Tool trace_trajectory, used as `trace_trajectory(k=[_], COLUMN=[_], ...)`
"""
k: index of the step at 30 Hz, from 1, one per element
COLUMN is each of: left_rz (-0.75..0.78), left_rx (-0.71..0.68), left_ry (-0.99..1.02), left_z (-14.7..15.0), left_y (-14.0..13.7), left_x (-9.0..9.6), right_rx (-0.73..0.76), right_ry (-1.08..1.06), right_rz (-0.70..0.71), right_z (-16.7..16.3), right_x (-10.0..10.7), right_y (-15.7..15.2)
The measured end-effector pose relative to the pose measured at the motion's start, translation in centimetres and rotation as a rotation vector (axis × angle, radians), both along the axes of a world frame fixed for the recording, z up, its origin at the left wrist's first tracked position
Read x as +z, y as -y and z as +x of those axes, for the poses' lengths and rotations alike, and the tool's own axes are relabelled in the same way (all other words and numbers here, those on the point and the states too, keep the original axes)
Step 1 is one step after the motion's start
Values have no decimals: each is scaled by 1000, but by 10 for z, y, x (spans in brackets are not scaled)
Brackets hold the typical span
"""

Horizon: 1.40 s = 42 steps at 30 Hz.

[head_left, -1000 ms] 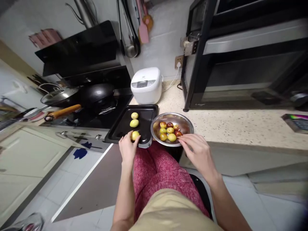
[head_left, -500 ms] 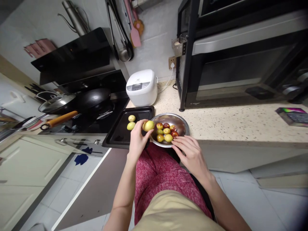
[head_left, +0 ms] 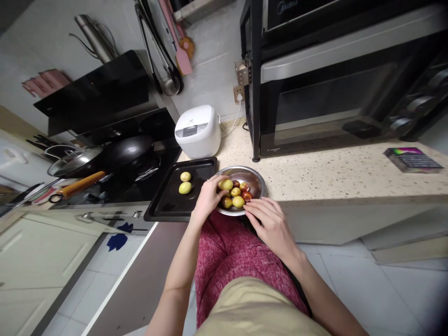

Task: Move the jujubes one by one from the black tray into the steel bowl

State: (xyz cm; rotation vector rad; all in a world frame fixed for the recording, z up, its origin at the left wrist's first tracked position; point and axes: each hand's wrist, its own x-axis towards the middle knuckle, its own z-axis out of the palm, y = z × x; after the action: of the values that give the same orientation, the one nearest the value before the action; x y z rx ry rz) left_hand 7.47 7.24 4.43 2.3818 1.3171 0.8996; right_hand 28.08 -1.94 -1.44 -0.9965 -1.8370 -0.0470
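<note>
My left hand (head_left: 209,197) is closed around a yellow-green jujube (head_left: 226,184), held over the left side of a shiny metal bowl (head_left: 259,183). Several jujubes lie in the bowl, some yellow-green like the one near its front (head_left: 238,201), others reddish brown like this red jujube (head_left: 247,196). At the bowl's near right rim is my right hand (head_left: 268,219), its fingers loosely spread and the tips close to the fruit. Left of the bowl is a black baking tray (head_left: 168,198), where two yellow-green jujubes (head_left: 185,187) rest, one behind the other.
A white rice cooker (head_left: 199,133) stands behind the tray. To the left, a wok (head_left: 128,151) and a lidded pan (head_left: 77,161) sit on the black stove. A large oven (head_left: 325,102) occupies the right, with a small dark box (head_left: 412,160) at the counter's right end.
My left hand has carried the jujube rightward, from the bowl's left rim to over the fruit inside. My right hand stays by the rim. The camera has shifted a little.
</note>
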Motion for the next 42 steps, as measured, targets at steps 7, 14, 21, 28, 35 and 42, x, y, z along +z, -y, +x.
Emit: trace_trajectory(k=[7, 14, 21, 28, 35, 42], left_rz=[-18, -10, 20, 111, -35, -26], left_rx=[-32, -34, -10, 409, 658, 645], left_ry=[-40, -12, 23, -54, -268, -295], left_z=[1, 0, -13, -69, -105, -106], left_y=[-3, 1, 7, 0, -9, -19], left_x=[-2, -1, -1, -13, -24, -34], right_rx=[3, 5, 9, 15, 26, 24], right_ry=[-13, -14, -10, 3, -8, 5], right_rz=[-7, -30, -31, 9, -5, -12], right_z=[-1, -1, -2, -1, -6, -5], right_x=[0, 0, 1, -2, -2, 0], right_y=[0, 0, 0, -1, -1, 0])
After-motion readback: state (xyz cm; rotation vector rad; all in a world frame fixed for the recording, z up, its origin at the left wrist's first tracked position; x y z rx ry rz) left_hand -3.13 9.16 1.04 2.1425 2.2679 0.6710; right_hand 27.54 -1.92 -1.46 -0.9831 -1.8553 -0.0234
